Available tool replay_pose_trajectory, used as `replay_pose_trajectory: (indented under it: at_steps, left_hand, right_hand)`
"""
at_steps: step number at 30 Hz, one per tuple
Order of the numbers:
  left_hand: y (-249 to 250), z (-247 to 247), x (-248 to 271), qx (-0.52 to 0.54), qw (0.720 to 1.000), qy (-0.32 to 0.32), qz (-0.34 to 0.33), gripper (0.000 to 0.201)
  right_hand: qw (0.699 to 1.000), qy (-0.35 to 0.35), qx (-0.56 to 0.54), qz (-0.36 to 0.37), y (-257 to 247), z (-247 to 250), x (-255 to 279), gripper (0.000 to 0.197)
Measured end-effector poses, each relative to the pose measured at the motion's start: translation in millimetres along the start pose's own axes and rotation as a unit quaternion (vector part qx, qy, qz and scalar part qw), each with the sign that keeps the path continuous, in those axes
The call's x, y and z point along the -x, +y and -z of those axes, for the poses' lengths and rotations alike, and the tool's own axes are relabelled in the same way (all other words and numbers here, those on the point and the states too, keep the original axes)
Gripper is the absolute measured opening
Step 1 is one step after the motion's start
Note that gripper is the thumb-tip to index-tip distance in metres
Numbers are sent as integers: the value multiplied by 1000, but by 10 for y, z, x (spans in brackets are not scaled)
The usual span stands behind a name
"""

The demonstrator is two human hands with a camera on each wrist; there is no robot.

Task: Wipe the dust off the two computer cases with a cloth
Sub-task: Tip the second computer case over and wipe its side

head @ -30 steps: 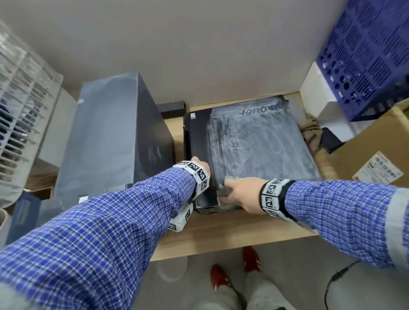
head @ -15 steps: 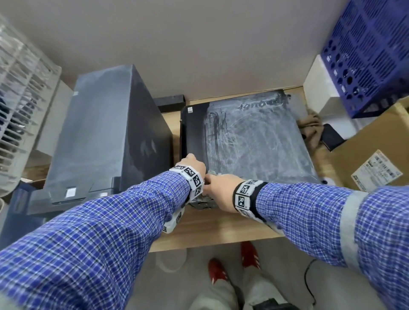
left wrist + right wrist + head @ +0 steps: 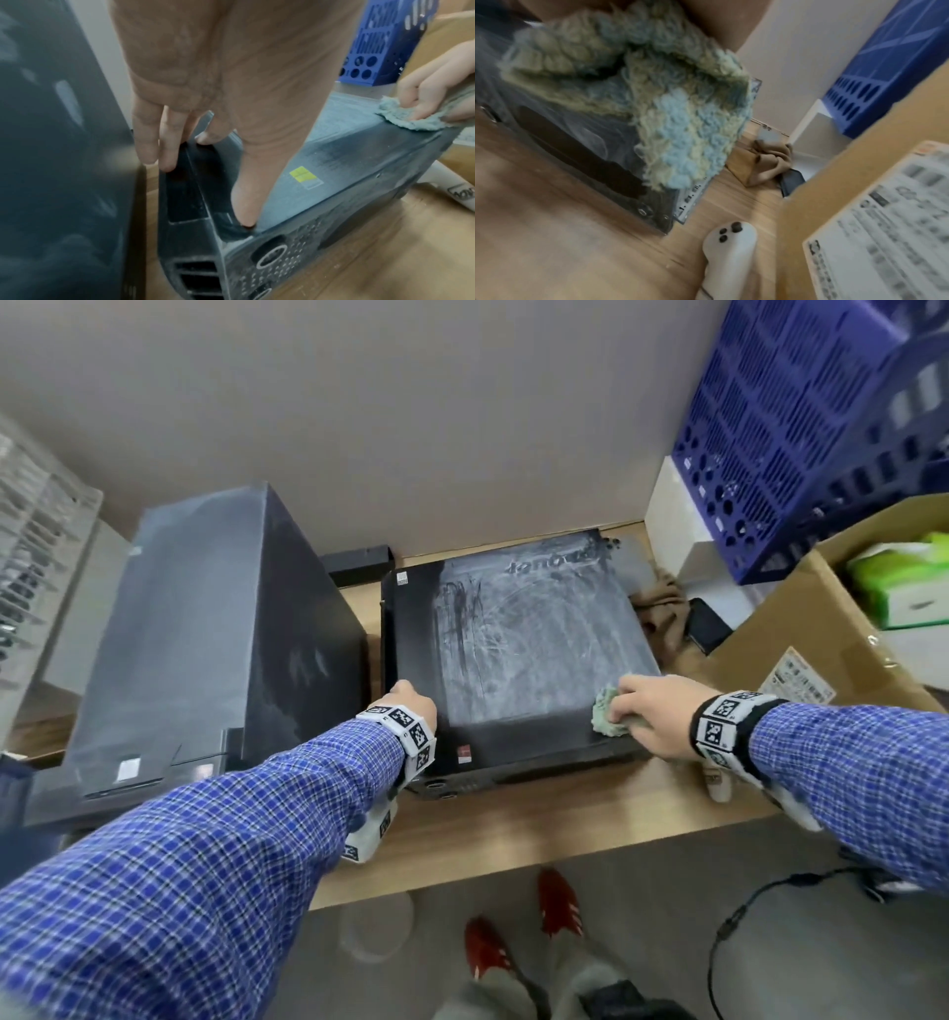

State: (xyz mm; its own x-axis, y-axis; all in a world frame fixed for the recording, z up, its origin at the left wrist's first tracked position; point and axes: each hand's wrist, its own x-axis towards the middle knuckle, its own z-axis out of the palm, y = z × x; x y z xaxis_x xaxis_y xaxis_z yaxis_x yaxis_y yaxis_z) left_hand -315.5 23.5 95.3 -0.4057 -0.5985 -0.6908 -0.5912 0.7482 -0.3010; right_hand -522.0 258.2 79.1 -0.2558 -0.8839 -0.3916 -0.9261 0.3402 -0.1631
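Observation:
A black computer case point(image 3: 518, 649) lies flat on the wooden table point(image 3: 513, 834), its top grey with smeared dust. A taller black case point(image 3: 205, 639) stands upright to its left. My left hand point(image 3: 413, 706) rests on the flat case's near-left corner. In the left wrist view its thumb point(image 3: 246, 203) lies on top and its straight fingers point(image 3: 151, 142) hang down the left side. My right hand point(image 3: 652, 711) grips a bunched green-blue cloth point(image 3: 606, 719) and presses it on the near-right corner. The cloth point(image 3: 670, 125) droops over that corner's edge.
A cardboard box point(image 3: 801, 629) stands close on the right, with blue crates point(image 3: 821, 428) behind it. A brown rag point(image 3: 662, 608) and a dark phone point(image 3: 706, 624) lie beside the flat case. A white controller point(image 3: 729, 253) lies near the table's front. A white rack point(image 3: 31, 557) fills the far left.
My right hand has swept the cloth along the flat case's front edge from near the left hand to the near-right corner. The left hand has stayed on the near-left corner.

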Motion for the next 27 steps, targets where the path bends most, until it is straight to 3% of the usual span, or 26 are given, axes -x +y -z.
replay_pose_trajectory:
  at_steps: [3, 5, 8, 11, 15, 18, 23, 27]
  left_hand:
    - [-69, -3, 71, 16, 1000, -4, -12, 67]
    - [-90, 12, 109, 27, 1000, -1, -11, 75]
    - [-63, 28, 80, 30, 1000, 3, 3, 79]
    - [-23, 54, 3, 35, 999, 24, 8, 81]
    - [56, 130, -71, 30, 999, 33, 5, 84]
    - [112, 149, -111, 18, 999, 27, -2, 90]
    - [122, 166, -135, 20, 1000, 22, -10, 76]
    - [93, 182, -153, 37, 999, 23, -19, 77]
  right_hand:
    - [1000, 22, -13, -13, -104, 4, 32, 23]
    - [998, 33, -42, 14, -436, -57, -17, 23]
    - [997, 25, -71, 34, -1023, -193, -230, 25]
    - [997, -1, -65, 36, -1248, -271, -406, 26]
    - [999, 4, -29, 22, -903, -261, -340, 28]
    - [999, 19, -24, -35, -487, -260, -191, 26]
    - [987, 31, -7, -157, 119, -311, 124, 22]
    - [980, 31, 21, -193, 81, -308, 179, 23]
